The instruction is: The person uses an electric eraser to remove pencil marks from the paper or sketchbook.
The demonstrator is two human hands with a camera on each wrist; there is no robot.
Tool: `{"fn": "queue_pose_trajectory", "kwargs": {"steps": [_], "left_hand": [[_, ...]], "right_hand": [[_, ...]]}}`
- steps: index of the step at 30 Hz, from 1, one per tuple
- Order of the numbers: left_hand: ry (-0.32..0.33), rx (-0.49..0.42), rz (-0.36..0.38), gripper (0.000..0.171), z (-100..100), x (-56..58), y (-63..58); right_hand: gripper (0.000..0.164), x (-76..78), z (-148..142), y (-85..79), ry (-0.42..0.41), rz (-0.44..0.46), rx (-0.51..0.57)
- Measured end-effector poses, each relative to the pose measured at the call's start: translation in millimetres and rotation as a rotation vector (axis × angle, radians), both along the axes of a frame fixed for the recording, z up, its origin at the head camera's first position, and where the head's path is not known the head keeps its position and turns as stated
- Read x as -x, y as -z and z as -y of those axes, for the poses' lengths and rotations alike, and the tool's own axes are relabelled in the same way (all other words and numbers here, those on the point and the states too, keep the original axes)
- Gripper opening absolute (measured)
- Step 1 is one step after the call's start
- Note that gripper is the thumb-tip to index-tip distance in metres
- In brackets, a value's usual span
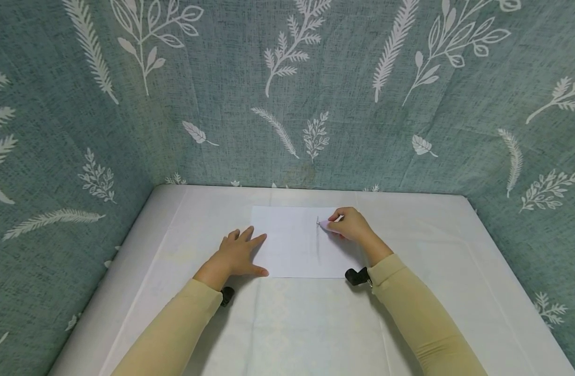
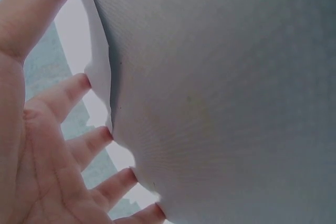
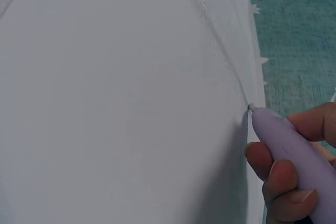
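A white sheet of paper [image 1: 287, 245] lies on the table, with a faint grey line running down its right part. My left hand [image 1: 236, 253] is at the sheet's left edge, fingers spread and fingertips touching down. In the left wrist view, the paper edge [image 2: 100, 56] lifts slightly near those fingertips. My right hand [image 1: 353, 224] grips a thick, tapered lilac pen-shaped tool [image 3: 291, 150] between thumb and fingers. Its small pale tip meets the paper at the upper end of the line. Whether the line is a mark, crease or cut cannot be told.
A white cloth [image 1: 311, 324] covers the table. Teal fabric [image 1: 231, 94] with white leaf prints hangs behind and at both sides. A black wrist device [image 1: 358, 277] sits by the right cuff, another [image 1: 227, 296] by the left cuff.
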State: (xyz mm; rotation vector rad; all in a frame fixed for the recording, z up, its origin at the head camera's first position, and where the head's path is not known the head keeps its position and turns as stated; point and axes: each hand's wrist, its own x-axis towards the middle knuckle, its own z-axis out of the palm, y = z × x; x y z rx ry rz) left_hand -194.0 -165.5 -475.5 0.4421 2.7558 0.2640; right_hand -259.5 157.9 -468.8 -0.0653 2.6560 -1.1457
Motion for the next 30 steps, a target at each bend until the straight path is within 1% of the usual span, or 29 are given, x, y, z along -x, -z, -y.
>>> {"fn": "queue_pose_trajectory", "kwargs": {"steps": [6,15,24,30], "left_hand": [[0.002,0.004,-0.005,0.105,-0.5,0.0,-0.8],[-0.019,-0.010,0.004,0.103,-2.1,-1.5,-2.4],[-0.021,-0.009,-0.004,0.104,-1.8,-0.9,-2.1],[-0.021,0.000,-0.007,0.105,-1.1,-1.0,-1.9]], "right_hand": [[0.021,0.5,0.3,-1.6,0.019,-0.012,-0.024],[0.019,3.0,0.9,-0.4,0.024,-0.034,-0.058],[0.021,1.0,2.1,-3.7,0.000,-0.012,-0.051],[0.022,1.7,1.8,-5.2,0.018,-0.003,-0.042]]}}
